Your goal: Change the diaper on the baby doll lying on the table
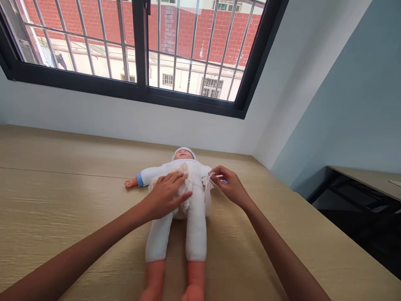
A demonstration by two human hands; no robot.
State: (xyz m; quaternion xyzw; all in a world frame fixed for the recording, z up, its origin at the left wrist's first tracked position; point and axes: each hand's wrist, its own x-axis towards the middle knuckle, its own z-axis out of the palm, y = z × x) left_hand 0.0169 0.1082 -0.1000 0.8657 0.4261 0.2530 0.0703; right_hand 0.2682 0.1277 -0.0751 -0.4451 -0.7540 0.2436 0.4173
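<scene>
A baby doll in a white outfit with blue cuffs and a white cap lies on its back, head toward the window. A thin white diaper is around its hips, partly hidden by my hands. My left hand rests with fingers stretched over the front of the diaper and the doll's belly. On the other side, my right hand pinches a white side flap of the diaper between thumb and fingers, lifted a little off the doll's hip.
The doll lies on a wooden tabletop with a seam running across its left part. Behind it stand a white wall and a barred, dark-framed window. A second, dark-framed table is at the right.
</scene>
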